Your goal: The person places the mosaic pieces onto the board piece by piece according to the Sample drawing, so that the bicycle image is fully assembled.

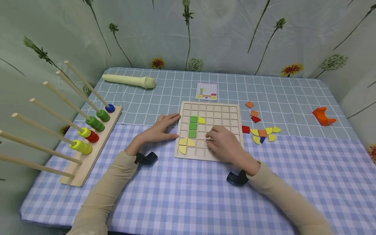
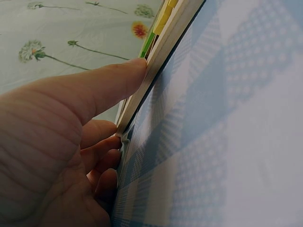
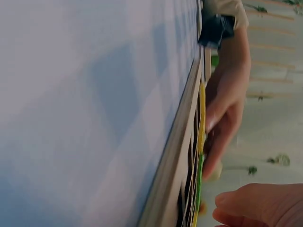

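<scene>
A wooden grid board (image 1: pixel 223 111) lies in the middle of the table. Three green squares (image 1: pixel 193 126) form a column on it, with a yellow quarter-circle (image 1: pixel 201 120) beside the top one. More yellow pieces (image 1: pixel 182 149) sit in its lower left corner. My left hand (image 1: pixel 160 129) rests at the left edge, its thumb (image 2: pixel 118 78) and fingertips touching the wooden side. Over the lower middle cells is my right hand (image 1: pixel 224 143), fingers bent and thumb close to the fingertips (image 3: pixel 232 201). I cannot tell whether a small piece is between them.
Behind the board lies a pattern card (image 1: pixel 206 91). Loose orange, red, yellow and blue pieces (image 1: pixel 262 133) are scattered to its right, with an orange curved block (image 1: pixel 323 117) farther off. A peg stand (image 1: pixel 85 164) with coloured rings occupies the left; a pale-green stick (image 1: pixel 126 80) lies behind it.
</scene>
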Motion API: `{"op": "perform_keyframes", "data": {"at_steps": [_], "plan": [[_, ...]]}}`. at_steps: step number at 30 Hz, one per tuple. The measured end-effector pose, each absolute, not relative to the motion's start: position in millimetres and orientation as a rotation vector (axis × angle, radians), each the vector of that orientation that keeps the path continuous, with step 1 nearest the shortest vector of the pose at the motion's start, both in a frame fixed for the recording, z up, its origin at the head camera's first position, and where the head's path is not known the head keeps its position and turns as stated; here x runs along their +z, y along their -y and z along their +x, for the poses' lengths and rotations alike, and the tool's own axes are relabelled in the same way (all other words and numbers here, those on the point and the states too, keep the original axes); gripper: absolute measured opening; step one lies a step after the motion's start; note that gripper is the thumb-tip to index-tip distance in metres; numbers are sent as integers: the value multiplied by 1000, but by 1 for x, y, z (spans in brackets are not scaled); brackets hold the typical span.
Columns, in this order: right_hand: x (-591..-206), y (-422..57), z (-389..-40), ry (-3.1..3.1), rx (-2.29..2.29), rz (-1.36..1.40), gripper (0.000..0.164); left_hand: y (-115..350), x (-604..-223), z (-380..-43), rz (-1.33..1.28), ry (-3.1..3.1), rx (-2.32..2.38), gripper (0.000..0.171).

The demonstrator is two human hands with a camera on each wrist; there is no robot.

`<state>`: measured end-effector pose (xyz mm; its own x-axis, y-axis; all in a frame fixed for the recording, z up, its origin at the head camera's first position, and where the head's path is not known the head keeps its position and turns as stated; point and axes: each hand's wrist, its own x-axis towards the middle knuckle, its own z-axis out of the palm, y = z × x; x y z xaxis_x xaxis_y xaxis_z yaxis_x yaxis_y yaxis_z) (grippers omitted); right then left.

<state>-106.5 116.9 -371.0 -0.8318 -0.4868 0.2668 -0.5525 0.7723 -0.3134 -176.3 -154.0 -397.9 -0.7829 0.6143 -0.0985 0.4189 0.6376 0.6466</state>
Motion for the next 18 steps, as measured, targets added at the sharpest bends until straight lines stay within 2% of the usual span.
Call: {"op": "perform_keyframes", "data": {"at_steps": [18], "plan": [[-374, -209, -116, 2793, 550, 513, 13, 155, -401, -178, 843, -2558, 882, 78]]}}
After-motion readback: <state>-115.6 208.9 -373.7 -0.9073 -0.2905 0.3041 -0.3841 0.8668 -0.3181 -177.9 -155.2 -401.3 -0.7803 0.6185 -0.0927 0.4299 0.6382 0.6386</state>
